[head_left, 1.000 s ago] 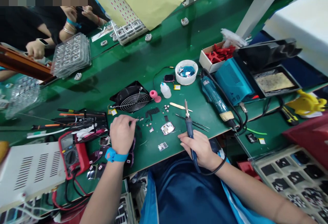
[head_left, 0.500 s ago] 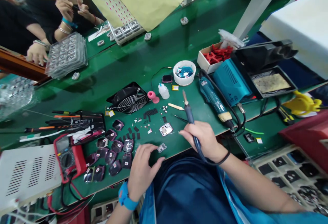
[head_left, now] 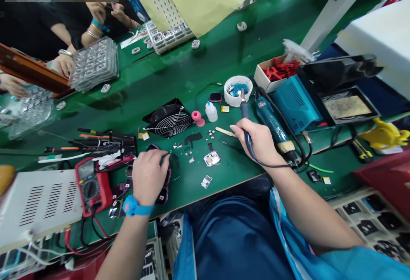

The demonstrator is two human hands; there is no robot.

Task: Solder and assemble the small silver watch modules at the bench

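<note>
On the green bench [head_left: 185, 75], head view: left hand [head_left: 150, 173] is off the small board [head_left: 206, 181] it was at half a second ago and is now back left, by the loose metal bits [head_left: 177, 146]. Board lies free near the front edge, turned a little, below the open watch case [head_left: 212, 158]; neither is being touched now. Left thumb and fingers curl together; can't tell if anything's pinched. Right hand [head_left: 261, 143] grips the soldering iron [head_left: 244, 110], shifted up so its tip overlaps the white tub [head_left: 231, 99]; contact unclear. So iron is away from board and case. Around: fan [head_left: 169, 120], squeeze bottle [head_left: 211, 112], red meter [head_left: 90, 186] left, blue soldering station [head_left: 296, 105] and power screwdriver [head_left: 269, 113] right. Across the bench, people in black near stacked clear trays [head_left: 115, 68].
</note>
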